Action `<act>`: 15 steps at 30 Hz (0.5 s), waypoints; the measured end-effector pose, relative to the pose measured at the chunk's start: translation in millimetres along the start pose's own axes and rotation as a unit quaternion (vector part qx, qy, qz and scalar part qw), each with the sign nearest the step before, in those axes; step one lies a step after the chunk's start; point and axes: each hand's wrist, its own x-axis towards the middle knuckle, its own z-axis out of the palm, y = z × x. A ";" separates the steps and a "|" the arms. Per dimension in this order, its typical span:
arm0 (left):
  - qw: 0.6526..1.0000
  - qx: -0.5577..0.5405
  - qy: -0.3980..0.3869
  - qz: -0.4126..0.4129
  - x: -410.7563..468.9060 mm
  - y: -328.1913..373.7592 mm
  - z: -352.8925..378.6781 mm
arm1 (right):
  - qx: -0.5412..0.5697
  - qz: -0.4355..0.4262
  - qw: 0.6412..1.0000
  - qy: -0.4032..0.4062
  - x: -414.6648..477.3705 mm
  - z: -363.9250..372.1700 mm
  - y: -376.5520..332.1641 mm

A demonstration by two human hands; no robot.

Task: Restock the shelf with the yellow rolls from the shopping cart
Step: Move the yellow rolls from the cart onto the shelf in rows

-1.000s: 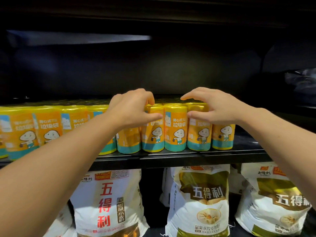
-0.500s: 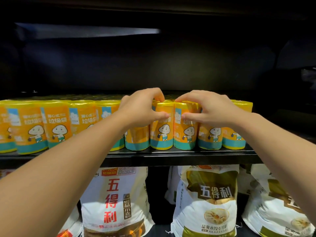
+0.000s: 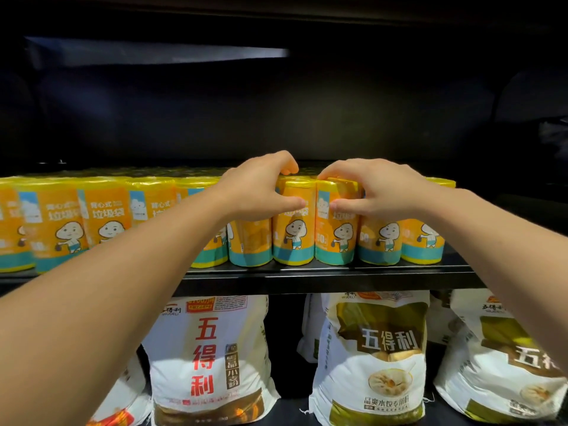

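Observation:
A long row of yellow rolls with orange and teal labels stands upright along the front of the black shelf [image 3: 322, 276]. My left hand [image 3: 261, 187] is curled over the top of one yellow roll [image 3: 293, 238], thumb on its front. Right beside it, my right hand [image 3: 378, 192] grips the neighbouring yellow roll [image 3: 336, 241] the same way, fingers over the top and thumb on the label. More rolls fill the rows behind them. The shopping cart is out of view.
Further rolls [image 3: 92, 222] stretch to the left edge, and two more [image 3: 421, 241] stand right of my hands. Large white flour sacks [image 3: 209, 358] [image 3: 381, 358] fill the shelf below. The space above the rolls is dark and open.
Both hands have stayed on the tops of the middle rolls and drawn closer together. The camera has shifted left and down, so the row now sits further right in view.

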 end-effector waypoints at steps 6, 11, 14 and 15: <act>0.997 0.055 0.044 0.017 -8.1 -13.6 -17.9 | -0.052 0.008 0.998 -0.017 6.1 -8.6 -10.2; 0.991 0.128 0.018 -0.036 -20.5 -35.0 -21.4 | -0.008 -0.004 1.000 0.014 11.8 -4.9 -22.8; 0.993 0.106 0.017 -0.045 -24.0 -38.6 -19.9 | 0.019 -0.028 0.999 0.010 17.7 -1.9 -33.6; 0.994 0.098 0.020 -0.046 -24.0 -39.2 -19.5 | 0.027 -0.035 0.999 0.007 19.9 -0.1 -36.0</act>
